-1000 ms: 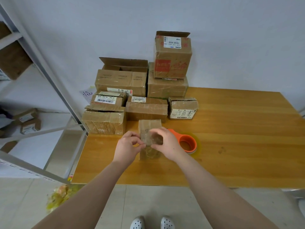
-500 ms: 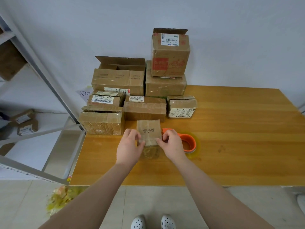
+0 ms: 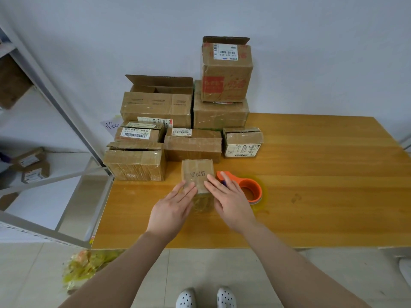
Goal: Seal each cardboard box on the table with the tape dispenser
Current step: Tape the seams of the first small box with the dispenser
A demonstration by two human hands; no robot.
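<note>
A small cardboard box [image 3: 196, 174] stands on the wooden table [image 3: 311, 185] near its front left part, with printed characters on top. My left hand [image 3: 172, 206] lies flat against the box's near left side, fingers stretched out. My right hand [image 3: 231, 202] lies flat against its near right side, fingers also straight. Neither hand grips the box. The orange tape dispenser [image 3: 246, 188] rests on the table just right of the box, partly hidden behind my right hand.
Several cardboard boxes are stacked at the table's back left, some with flaps open [image 3: 159, 101], one tall on top [image 3: 225, 70]. A metal shelf frame [image 3: 55, 103] stands at the left. Crumpled tape waste [image 3: 86, 266] lies on the floor.
The box went from lifted and held in my fingers to standing on the table. Both hands have opened flat and now press along its near sides.
</note>
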